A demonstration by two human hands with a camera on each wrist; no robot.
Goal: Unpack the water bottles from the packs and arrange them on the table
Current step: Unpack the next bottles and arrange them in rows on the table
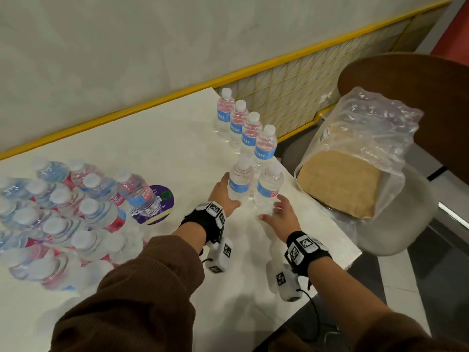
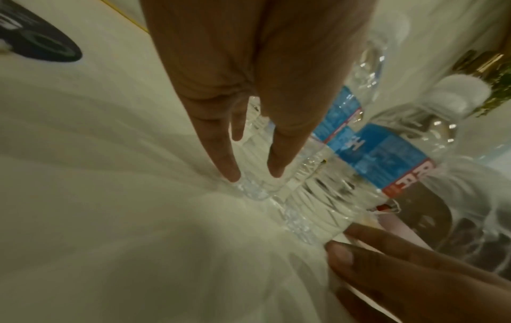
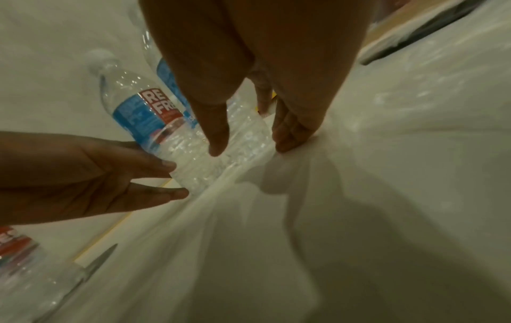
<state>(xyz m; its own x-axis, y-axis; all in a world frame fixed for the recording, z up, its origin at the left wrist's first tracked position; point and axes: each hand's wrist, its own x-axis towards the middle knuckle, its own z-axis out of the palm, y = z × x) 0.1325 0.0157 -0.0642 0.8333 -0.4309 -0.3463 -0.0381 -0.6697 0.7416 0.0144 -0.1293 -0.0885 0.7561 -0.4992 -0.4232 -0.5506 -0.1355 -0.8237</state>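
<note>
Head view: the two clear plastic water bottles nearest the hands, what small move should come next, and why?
Probably release them and draw both hands back. Both the left clear plastic bottle, held by the left hand, and the right clear plastic bottle, beside the open right hand, stand upright on the white table, next to the row of four bottles.

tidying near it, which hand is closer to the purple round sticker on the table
Left. The left hand, holding a bottle, sits just right of the purple sticker in the head view; the right hand is farther right, past the left hand.
</note>
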